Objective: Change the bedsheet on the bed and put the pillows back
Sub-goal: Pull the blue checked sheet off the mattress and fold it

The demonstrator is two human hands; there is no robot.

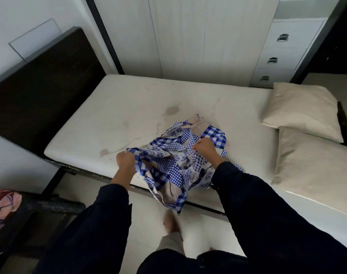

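A bunched blue-and-white checked patchwork bedsheet point(180, 165) lies at the near edge of the bare, stained cream mattress point(141, 107), partly hanging over the side. My left hand point(126, 162) grips the sheet's left edge in a fist. My right hand point(205, 148) grips a fold near the top of the bundle. Two cream pillows lie at the right end of the mattress, the far pillow point(303, 109) overlapping the near pillow point(317, 167).
A dark headboard point(42, 91) stands at the left end of the bed. White wardrobe doors and a drawer unit point(281, 54) stand behind it. A floral cloth point(2, 204) lies on a dark stand at lower left. My foot point(170, 222) is on the pale floor.
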